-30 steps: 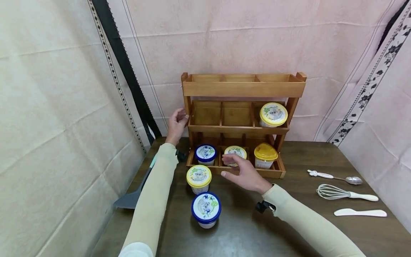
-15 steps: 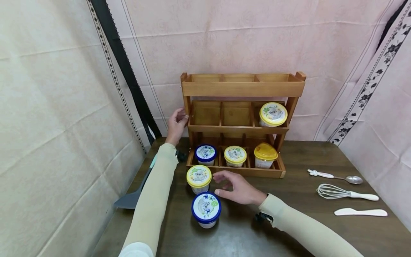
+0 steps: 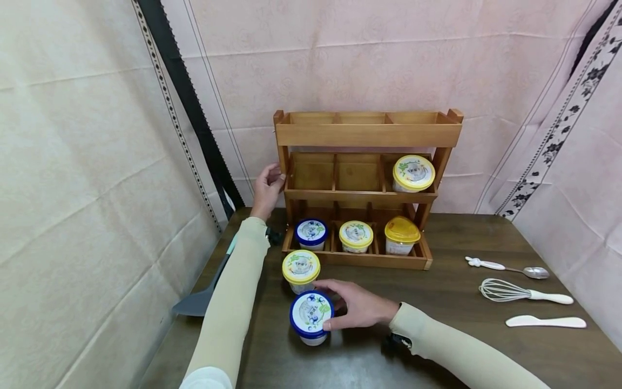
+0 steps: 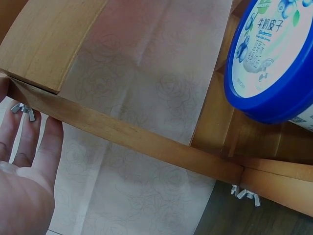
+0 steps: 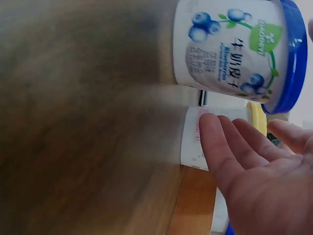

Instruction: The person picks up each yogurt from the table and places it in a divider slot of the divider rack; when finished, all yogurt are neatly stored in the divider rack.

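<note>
The nearest blue tub [image 3: 311,312] stands upright on the table [image 3: 374,370], just left of a person's right hand [image 3: 357,307]. That hand's thumb and fingers spread apart at its side; I can't tell whether they touch. The left hand [image 3: 266,192], farther off, pinches the rack [image 3: 369,132] at its left post.

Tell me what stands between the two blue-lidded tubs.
In the head view, a yellow-lidded tub, then the front rail of the rack. Part of the right hand also pokes in beside the front blue-lidded tub.
</note>
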The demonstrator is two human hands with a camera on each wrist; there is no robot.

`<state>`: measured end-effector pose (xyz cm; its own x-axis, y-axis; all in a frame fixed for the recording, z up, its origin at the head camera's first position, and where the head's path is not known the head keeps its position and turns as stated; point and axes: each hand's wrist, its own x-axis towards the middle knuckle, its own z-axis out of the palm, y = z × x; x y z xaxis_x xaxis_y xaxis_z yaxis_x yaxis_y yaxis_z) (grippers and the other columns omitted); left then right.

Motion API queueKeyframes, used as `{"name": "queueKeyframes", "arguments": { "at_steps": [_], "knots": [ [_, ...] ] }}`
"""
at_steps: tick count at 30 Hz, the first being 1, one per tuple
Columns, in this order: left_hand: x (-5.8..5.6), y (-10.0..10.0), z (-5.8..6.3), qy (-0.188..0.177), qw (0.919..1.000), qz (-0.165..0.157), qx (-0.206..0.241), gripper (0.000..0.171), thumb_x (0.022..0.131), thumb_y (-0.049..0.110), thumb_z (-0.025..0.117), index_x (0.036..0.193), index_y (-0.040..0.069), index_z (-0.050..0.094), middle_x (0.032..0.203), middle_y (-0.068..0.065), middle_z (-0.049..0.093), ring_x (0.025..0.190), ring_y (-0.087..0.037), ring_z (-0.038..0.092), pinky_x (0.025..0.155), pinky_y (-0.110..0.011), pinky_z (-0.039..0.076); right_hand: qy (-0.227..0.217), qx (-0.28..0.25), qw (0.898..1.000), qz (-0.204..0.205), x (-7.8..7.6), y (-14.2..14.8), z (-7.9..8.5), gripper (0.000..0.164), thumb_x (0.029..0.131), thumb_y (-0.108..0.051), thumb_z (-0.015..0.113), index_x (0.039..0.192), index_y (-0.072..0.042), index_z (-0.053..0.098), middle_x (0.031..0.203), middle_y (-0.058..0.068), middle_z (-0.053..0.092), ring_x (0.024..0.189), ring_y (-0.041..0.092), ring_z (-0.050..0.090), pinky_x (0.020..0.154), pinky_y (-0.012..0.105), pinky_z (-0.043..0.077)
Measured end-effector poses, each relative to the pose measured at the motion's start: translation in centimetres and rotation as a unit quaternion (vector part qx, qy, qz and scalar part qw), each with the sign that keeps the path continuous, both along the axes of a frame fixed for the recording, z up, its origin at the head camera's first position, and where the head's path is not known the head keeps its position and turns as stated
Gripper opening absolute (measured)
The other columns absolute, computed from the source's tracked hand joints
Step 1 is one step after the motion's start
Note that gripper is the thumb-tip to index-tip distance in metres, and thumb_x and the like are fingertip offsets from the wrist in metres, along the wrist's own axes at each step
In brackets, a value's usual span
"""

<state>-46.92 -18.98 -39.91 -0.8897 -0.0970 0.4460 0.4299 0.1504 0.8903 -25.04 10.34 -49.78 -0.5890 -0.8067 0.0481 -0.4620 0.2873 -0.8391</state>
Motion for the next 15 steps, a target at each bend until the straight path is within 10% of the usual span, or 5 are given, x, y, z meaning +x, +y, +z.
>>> {"name": "queueKeyframes", "arguments": {
  "at_steps": [15],
  "knots": [
    [-0.02, -0.06, -0.02, 0.001, 1.0000, 0.005, -0.004, 0.039, 0.106, 0.024, 0.067, 0.144, 0.023, 0.062, 0.136, -0.008, 0.064, 0.127, -0.025, 0.059, 0.114, -0.046, 0.049, 0.001, -0.015, 1.000, 0.024, 0.16, -0.02, -0.26, 0.089, 0.089, -0.038, 0.086, 0.162, -0.019, 0.038, 0.154, -0.004, 0.055, 0.135, 0.014, 0.057, 0.099, 0.032, 0.058]
  ]
}}
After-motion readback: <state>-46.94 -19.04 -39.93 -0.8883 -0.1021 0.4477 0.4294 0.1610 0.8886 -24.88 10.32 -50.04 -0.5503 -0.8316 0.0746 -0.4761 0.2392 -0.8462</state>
